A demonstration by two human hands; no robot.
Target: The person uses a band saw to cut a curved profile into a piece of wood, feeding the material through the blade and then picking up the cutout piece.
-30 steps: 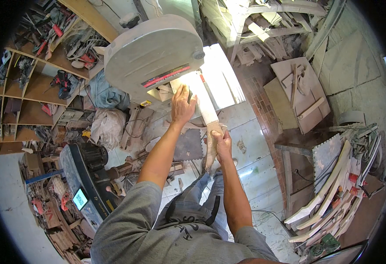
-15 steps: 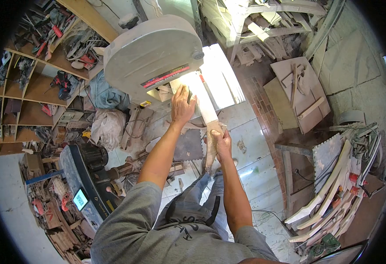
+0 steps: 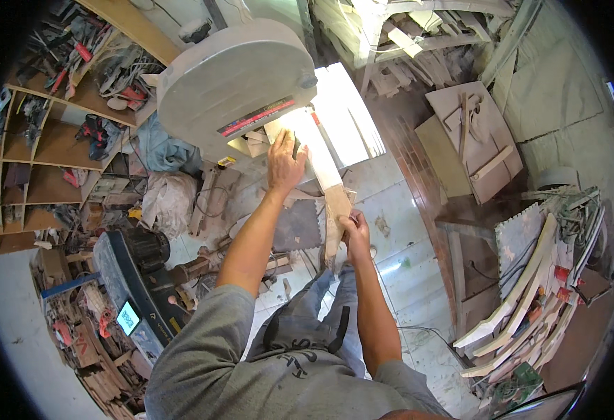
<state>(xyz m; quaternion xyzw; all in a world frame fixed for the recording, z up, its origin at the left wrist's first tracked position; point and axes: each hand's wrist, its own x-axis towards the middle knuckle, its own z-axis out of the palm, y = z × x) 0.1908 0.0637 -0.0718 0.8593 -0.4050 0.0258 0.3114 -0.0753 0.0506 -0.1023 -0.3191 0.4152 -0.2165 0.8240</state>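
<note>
A large grey band saw (image 3: 240,84) stands in front of me, its lit table (image 3: 352,119) reaching out to the right. A long, slightly curved wooden piece (image 3: 334,203) runs from under the saw's housing back toward my body. My left hand (image 3: 286,162) lies with fingers stretched forward and thumb apart beside the wood's bright far part, close under the housing. Glare washes out what its fingertips touch. Nearer to me, my right hand (image 3: 355,229) is closed on the right edge of the wood, thumb on top. The saw blade is hidden in the glare.
Shelves (image 3: 54,150) of tools stand at left, above a blue-grey machine (image 3: 135,294) with a small lit screen. Curved wooden parts (image 3: 524,308) are stacked at right. Stacked boards (image 3: 478,140) stand farther back. A cable (image 3: 419,329) crosses the tiled floor.
The view has shifted slightly. My right hand has moved from gripping over the wood's top to pinching its right edge. My left hand stays forward near the saw.
</note>
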